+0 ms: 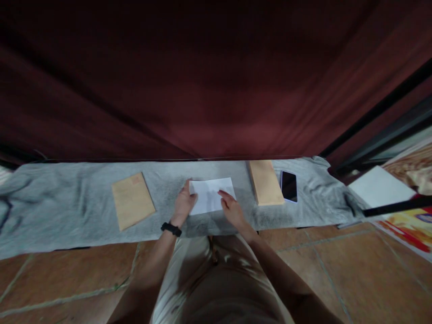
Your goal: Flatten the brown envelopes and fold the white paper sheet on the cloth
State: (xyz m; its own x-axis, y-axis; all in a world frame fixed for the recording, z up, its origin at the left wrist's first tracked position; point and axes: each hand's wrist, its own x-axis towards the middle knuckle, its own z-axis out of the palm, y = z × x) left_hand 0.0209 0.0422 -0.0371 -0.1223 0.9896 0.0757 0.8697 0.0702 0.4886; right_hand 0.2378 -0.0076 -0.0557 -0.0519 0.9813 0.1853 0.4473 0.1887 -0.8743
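Note:
A white sheet of paper (209, 196) lies across the grey cloth in front of me, apparently folded, though its layers cannot be made out. My left hand (184, 203) grips its left edge, thumb on top and fingers at the far corner. Over the right part of the sheet, my right hand (232, 210) has its index finger stretched out on or just above the paper, the other fingers loosely curled. A brown envelope (132, 201) lies flat to the left of my left hand. Right of the sheet sits a thick stack of brown envelopes (267, 182).
Beyond the stack lies a phone (289, 186) with a dark screen. Grey cloth (84, 189) covers the narrow bench, with a dark red curtain (216, 99) behind. At the far right are a white box-like object (381, 186) and a colourful printed package (413, 229). Tiles (320, 256) form the floor.

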